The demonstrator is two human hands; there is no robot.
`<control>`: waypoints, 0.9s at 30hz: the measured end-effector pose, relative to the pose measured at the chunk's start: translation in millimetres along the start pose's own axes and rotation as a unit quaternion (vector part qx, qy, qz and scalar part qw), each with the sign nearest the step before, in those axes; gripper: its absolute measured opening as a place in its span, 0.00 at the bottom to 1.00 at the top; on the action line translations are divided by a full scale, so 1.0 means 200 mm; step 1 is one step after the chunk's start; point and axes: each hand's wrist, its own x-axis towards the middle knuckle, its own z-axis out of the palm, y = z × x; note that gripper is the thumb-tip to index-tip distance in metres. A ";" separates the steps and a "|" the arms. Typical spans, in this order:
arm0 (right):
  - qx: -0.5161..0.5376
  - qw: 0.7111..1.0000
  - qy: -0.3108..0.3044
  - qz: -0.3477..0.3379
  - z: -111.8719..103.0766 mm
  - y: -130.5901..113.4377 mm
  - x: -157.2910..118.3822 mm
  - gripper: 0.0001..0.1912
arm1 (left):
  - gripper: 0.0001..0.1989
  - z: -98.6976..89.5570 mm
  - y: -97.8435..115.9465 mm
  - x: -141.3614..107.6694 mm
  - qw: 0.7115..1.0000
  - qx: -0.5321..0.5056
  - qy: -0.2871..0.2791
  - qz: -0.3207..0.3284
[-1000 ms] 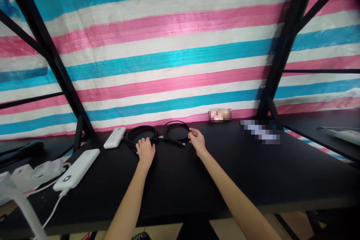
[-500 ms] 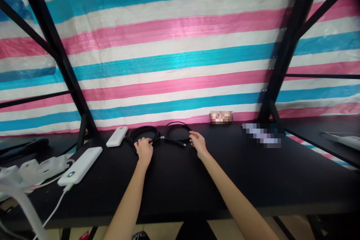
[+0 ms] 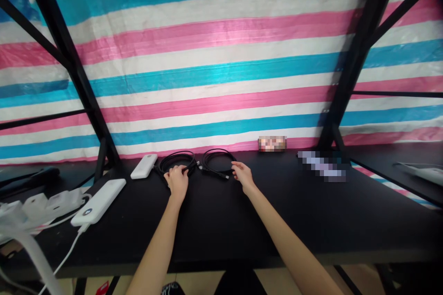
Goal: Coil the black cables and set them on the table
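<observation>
Two coils of black cable lie side by side near the back of the black table. My left hand is closed on the near side of the left coiled cable, gripping it near its connector end. That connector points up and to the right, toward the other coil. My right hand has its fingers pinched at the right edge of the right coiled cable. A plug of this second cable rests on the table just left of my right fingertips. Part of each coil is hidden behind my fingers.
Left of the coils are a small white power bank and a larger white power bank with a white cable plugged in. White chargers crowd the left edge. Two blurred-out items are at the back right. Black frame posts flank the table.
The connector end in my left hand has tilted upward, and the left coil's upper loop has risen slightly. My right hand has barely shifted.
</observation>
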 end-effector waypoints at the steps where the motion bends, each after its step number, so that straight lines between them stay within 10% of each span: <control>1: -0.003 1.000 -0.002 0.000 0.00 0.00 0.00 0.12 | 0.11 0.00 0.00 0.00 1.000 0.001 0.000 0.002; 9: -0.037 0.999 -0.021 -0.017 0.01 0.01 -0.01 0.11 | 0.13 0.03 0.00 -0.02 0.994 0.069 -0.084 -0.001; 27: -0.131 0.987 -0.058 -0.078 0.01 0.04 -0.01 0.11 | 0.12 0.03 0.00 -0.01 0.998 0.033 -0.050 -0.010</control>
